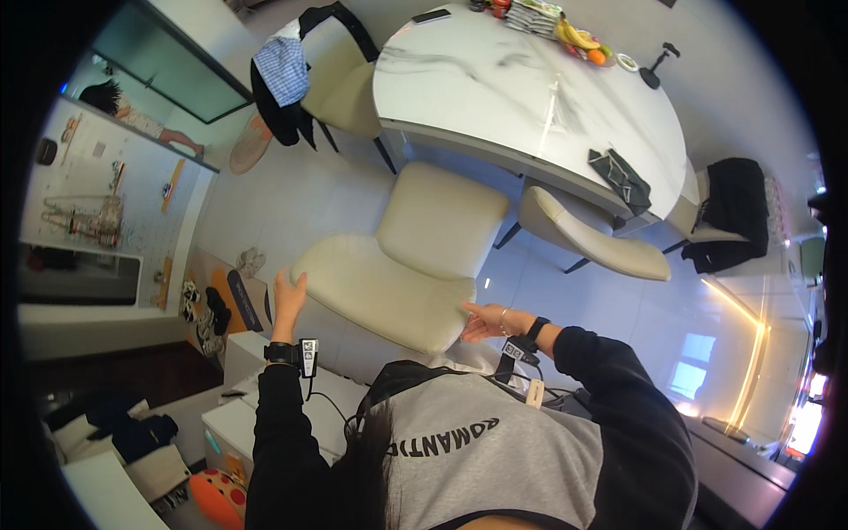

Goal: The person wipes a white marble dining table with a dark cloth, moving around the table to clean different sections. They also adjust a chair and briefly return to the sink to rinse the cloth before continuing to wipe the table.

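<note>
A cream upholstered chair stands before me, its curved backrest [384, 285] towards me and its seat [440, 218] beyond. My left hand [289, 301] is raised at the backrest's left end, thumb and fingers apart. At the right end is my right hand [489, 321], fingers spread, with the fingertips at the edge of the backrest. Whether either hand touches the upholstery is hard to tell. Both wrists carry black straps with small cabled devices. Past the chair is a white marble-patterned table [464, 86] with a rounded end.
A second cream chair [596, 245] stands to the right, angled at the table. Another chair [338, 79] at the far left bears clothes. A dark folded item [621, 180], a phone [431, 16] and fruit [580, 40] lie on the table. Shoes [215, 311] sit on the left.
</note>
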`<state>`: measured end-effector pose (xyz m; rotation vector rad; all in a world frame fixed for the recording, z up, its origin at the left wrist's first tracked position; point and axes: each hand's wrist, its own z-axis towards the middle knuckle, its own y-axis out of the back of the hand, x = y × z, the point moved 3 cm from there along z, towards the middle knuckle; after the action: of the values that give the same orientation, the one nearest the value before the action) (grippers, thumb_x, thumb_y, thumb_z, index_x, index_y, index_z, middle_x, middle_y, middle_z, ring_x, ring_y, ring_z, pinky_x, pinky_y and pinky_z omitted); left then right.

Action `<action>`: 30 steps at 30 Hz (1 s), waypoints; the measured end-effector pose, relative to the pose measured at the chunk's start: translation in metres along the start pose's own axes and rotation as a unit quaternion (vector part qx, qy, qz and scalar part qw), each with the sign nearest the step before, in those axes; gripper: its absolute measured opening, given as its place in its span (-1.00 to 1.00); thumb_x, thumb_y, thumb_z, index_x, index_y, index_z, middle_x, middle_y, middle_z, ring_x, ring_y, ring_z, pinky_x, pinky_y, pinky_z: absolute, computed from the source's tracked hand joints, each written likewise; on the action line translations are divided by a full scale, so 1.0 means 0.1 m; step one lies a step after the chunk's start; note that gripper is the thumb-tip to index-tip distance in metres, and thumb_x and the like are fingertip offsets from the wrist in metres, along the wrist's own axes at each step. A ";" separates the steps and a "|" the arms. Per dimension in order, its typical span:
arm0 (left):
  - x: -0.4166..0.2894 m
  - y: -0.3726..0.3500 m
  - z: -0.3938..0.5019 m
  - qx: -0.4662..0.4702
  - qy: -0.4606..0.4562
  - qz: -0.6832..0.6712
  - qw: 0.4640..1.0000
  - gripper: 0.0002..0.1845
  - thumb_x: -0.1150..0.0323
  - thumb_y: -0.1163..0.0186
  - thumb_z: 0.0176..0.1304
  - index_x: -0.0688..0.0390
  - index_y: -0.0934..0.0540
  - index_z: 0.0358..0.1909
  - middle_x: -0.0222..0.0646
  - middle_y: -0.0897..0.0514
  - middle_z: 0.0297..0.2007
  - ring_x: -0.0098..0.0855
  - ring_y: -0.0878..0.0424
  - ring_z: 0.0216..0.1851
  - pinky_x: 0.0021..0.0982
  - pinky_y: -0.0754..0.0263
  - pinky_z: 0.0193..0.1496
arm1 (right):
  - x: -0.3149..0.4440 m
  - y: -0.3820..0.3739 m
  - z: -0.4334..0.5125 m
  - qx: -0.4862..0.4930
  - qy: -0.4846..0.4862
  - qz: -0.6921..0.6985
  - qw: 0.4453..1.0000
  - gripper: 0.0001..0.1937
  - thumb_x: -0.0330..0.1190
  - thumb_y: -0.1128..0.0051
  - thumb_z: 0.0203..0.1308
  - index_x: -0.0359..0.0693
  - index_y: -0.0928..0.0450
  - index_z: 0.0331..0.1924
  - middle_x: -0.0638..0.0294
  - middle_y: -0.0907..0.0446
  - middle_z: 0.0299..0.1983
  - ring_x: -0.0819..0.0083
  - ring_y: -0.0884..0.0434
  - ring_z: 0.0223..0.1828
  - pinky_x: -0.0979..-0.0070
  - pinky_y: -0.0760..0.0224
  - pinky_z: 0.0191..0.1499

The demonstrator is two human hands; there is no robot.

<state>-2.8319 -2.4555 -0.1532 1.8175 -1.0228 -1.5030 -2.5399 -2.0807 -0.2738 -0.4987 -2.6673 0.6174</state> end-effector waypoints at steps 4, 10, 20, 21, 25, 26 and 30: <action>0.07 0.08 0.43 0.103 -0.018 0.066 0.992 -0.03 -0.15 -0.17 0.19 0.42 -0.13 0.39 0.21 -0.34 0.28 0.05 -0.30 0.34 -0.16 -0.20 0.36 | -0.07 -0.20 0.11 0.084 -0.054 0.082 0.992 -0.25 0.17 -0.12 0.22 -0.37 -0.33 0.20 -0.09 -0.56 0.06 0.21 -0.66 -0.03 0.33 -0.59 0.06; 0.15 0.06 0.96 0.290 0.040 0.084 0.953 -0.10 -0.24 -0.09 0.23 0.40 -0.34 0.29 0.07 -0.51 0.16 -0.08 -0.49 0.20 -0.20 -0.32 0.26 | -0.21 -0.51 0.33 -0.029 0.008 0.165 0.986 -0.48 -0.09 -0.15 0.30 -0.21 -0.39 0.22 0.18 -0.52 0.18 0.39 -0.54 0.16 0.38 -0.39 0.24; -0.53 -0.26 1.05 0.505 0.017 -0.127 0.854 -0.35 0.06 -0.26 0.26 0.24 -0.43 0.29 -0.28 -0.64 -0.03 -0.46 -0.59 -0.05 -0.46 -0.43 0.06 | 0.09 0.07 -0.18 -0.204 0.034 0.154 0.966 -0.59 -0.12 -0.13 0.28 -0.27 -0.49 0.04 0.13 -0.68 -0.09 0.31 -0.72 -0.16 0.33 -0.62 -0.05; -0.61 -0.28 1.07 0.496 -0.005 -0.130 0.859 -0.35 0.11 -0.30 0.24 0.24 -0.42 0.29 -0.28 -0.66 -0.07 -0.50 -0.60 -0.10 -0.49 -0.45 0.03 | 0.18 0.12 -0.25 -0.203 0.033 0.164 0.965 -0.57 -0.08 -0.16 0.25 -0.24 -0.51 0.01 0.15 -0.69 -0.13 0.33 -0.74 -0.24 0.36 -0.67 -0.15; -0.95 -0.32 1.21 0.464 -0.081 -0.119 0.874 -0.39 0.27 -0.35 0.18 0.24 -0.46 0.26 -0.25 -0.69 -0.15 -0.53 -0.61 -0.18 -0.49 -0.47 -0.04 | 0.60 0.29 -0.51 -0.222 0.070 0.116 0.966 -0.59 -0.09 -0.12 0.28 -0.24 -0.50 0.02 0.15 -0.69 -0.14 0.37 -0.74 -0.24 0.39 -0.67 -0.17; -1.02 -0.31 1.27 0.465 -0.085 -0.123 0.873 -0.40 0.27 -0.36 0.17 0.26 -0.48 0.24 -0.24 -0.69 -0.15 -0.51 -0.62 -0.17 -0.49 -0.46 -0.02 | 0.70 0.32 -0.56 -0.239 0.065 0.107 0.963 -0.60 -0.10 -0.11 0.29 -0.25 -0.50 0.02 0.15 -0.69 -0.14 0.37 -0.74 -0.24 0.40 -0.67 -0.17; -1.30 -0.41 1.50 0.451 -0.107 -0.118 0.878 -0.43 0.30 -0.35 0.16 0.26 -0.51 0.21 -0.23 -0.70 -0.18 -0.49 -0.63 -0.18 -0.49 -0.47 -0.01 | 1.05 0.40 -0.62 -0.249 0.090 0.112 0.958 -0.58 -0.12 -0.12 0.28 -0.27 -0.49 0.04 0.13 -0.68 -0.13 0.39 -0.73 -0.21 0.43 -0.67 -0.16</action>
<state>-2.9800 -2.3177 -0.1470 2.4952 -1.8959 -1.5012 -2.5955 -1.9822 -0.2137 -0.9540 -2.5934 -0.0624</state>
